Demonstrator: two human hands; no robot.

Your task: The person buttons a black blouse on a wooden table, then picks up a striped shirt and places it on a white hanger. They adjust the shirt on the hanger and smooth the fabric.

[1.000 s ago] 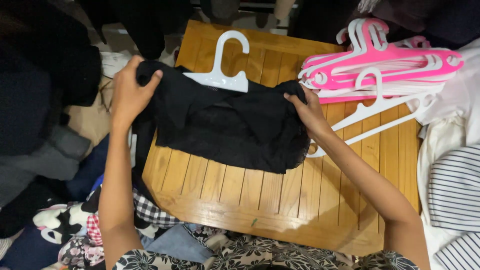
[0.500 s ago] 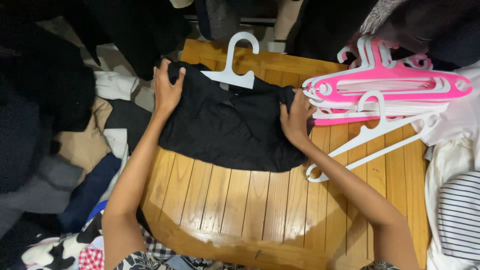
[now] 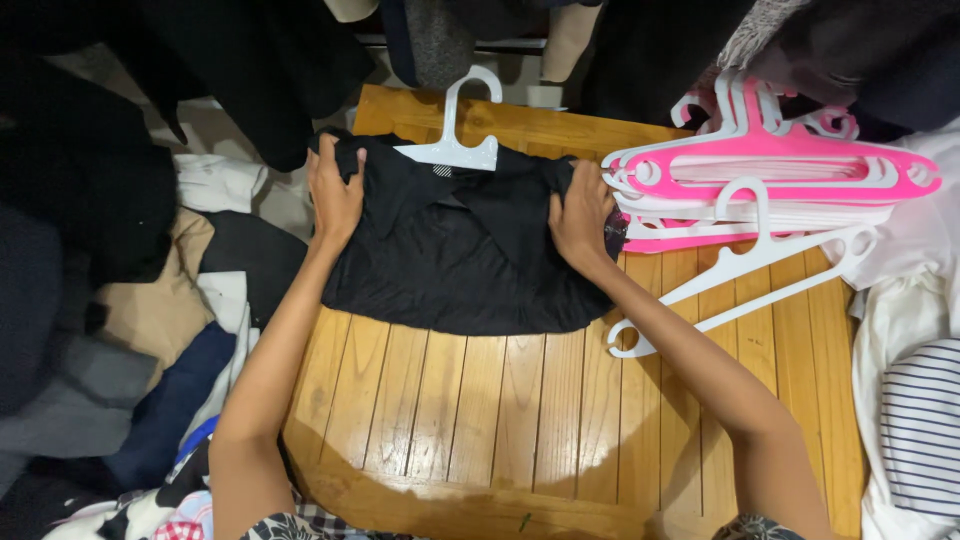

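A black garment (image 3: 455,260) lies spread on a wooden slatted table (image 3: 480,410), with a white plastic hanger (image 3: 452,140) inside its neck, hook pointing away. My left hand (image 3: 335,195) presses and grips the garment's left shoulder. On the right shoulder, my right hand (image 3: 580,215) holds the fabric the same way, fingers curled into the cloth.
A stack of pink and white hangers (image 3: 770,180) lies on the table's right side. A white and striped cloth pile (image 3: 915,400) sits at the far right. Mixed clothes (image 3: 150,330) are heaped to the left, and dark garments (image 3: 250,70) hang at the back.
Both hands have moved up the garment toward its shoulders and closer together, bunching the fabric narrower. The view has shifted so the hanger and table sit lower in frame.
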